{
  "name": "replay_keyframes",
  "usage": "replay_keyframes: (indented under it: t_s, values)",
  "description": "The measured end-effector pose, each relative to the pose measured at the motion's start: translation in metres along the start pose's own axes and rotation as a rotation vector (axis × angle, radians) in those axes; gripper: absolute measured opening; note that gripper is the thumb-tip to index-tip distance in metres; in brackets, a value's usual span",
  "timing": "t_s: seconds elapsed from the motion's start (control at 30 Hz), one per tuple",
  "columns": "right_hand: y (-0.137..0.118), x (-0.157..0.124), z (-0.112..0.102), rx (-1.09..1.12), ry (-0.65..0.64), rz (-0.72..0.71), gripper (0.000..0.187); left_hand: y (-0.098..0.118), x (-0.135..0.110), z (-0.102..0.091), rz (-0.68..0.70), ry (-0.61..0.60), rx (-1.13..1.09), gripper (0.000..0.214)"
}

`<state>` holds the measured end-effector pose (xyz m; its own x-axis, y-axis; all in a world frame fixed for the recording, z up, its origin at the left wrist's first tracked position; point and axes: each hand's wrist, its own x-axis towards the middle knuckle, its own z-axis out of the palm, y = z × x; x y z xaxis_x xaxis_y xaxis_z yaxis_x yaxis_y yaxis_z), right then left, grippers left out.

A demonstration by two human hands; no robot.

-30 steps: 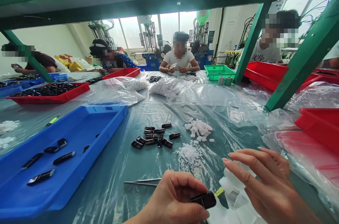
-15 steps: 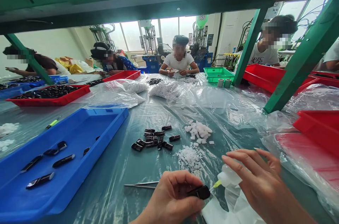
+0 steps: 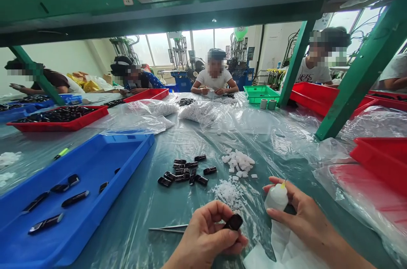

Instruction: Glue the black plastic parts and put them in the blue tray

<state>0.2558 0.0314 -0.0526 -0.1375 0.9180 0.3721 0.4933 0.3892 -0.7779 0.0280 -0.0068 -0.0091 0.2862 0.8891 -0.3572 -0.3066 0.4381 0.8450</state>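
Note:
Between the thumb and fingers of my left hand [image 3: 210, 235] is a small glossy black plastic piece [image 3: 233, 222]. My right hand [image 3: 302, 214] grips a white squeeze bottle [image 3: 276, 198] whose thin yellow tip points up, apart from the black piece. White tissue [image 3: 286, 248] lies beneath my right hand. Metal tweezers [image 3: 167, 229] rest left of my left hand, their far end hidden behind it. Ahead lies a group of similar black pieces [image 3: 182, 171], beside a pile of small white bits [image 3: 229, 192] and a pile of larger white chunks [image 3: 238, 162].
A blue tray [image 3: 79, 218] with several black pieces stands at left. Red trays [image 3: 381, 154] are at right, and a green shelf beam [image 3: 79, 10] crosses overhead. Plastic bags [image 3: 200, 110] lie farther back. Several co-workers sit around the table, one person [image 3: 214, 76] directly opposite.
My right hand has drawn the bottle back from the black piece and turned its tip upward. My left hand has tilted the piece and moved slightly. The view has tipped upward a little.

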Motion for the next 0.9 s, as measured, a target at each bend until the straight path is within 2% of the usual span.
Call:
replay_keyframes:
  t_s: [0.07, 0.13, 0.2, 0.23, 0.3, 0.37, 0.43, 0.6, 0.7, 0.8, 0.9]
  values:
    - [-0.003, -0.003, -0.002, -0.110, 0.099, -0.009, 0.057, 0.001, 0.000, 0.000, -0.007, 0.008, -0.003, 0.040]
    - [-0.014, -0.007, -0.008, -0.252, 0.262, -0.040, 0.062, 0.002, -0.001, 0.001, -0.029, 0.025, -0.002, 0.040]
    - [-0.028, -0.012, -0.013, -0.316, 0.408, -0.134, 0.051, 0.002, -0.001, 0.001, -0.049, 0.046, 0.003, 0.038]
    - [-0.035, -0.015, -0.014, -0.307, 0.422, -0.218, 0.039, 0.002, -0.001, 0.002, -0.052, 0.053, 0.004, 0.037]
    - [-0.042, -0.021, -0.010, -0.252, 0.206, -0.388, 0.019, 0.002, -0.001, 0.002, -0.049, 0.055, 0.002, 0.037]
    - [-0.040, -0.025, 0.000, -0.200, -0.124, -0.476, 0.021, 0.001, -0.001, 0.002, -0.046, 0.052, -0.007, 0.036]
    - [-0.032, -0.027, 0.014, -0.228, -0.267, -0.460, 0.027, 0.000, 0.000, 0.002, -0.047, 0.054, -0.015, 0.035]
    - [-0.016, -0.030, 0.031, -0.409, -0.346, -0.451, 0.022, -0.001, 0.001, 0.001, -0.060, 0.025, 0.004, 0.034]
    - [-0.020, -0.028, 0.028, -0.328, -0.350, -0.422, 0.022, -0.002, 0.002, 0.000, -0.079, -0.013, 0.005, 0.035]
    - [-0.031, -0.026, 0.023, -0.108, -0.299, -0.259, 0.019, -0.003, 0.002, 0.000, -0.097, -0.073, 0.023, 0.039]
    - [-0.040, -0.024, 0.021, 0.166, -0.273, 0.024, 0.017, -0.005, 0.001, 0.000, -0.118, -0.158, 0.030, 0.039]
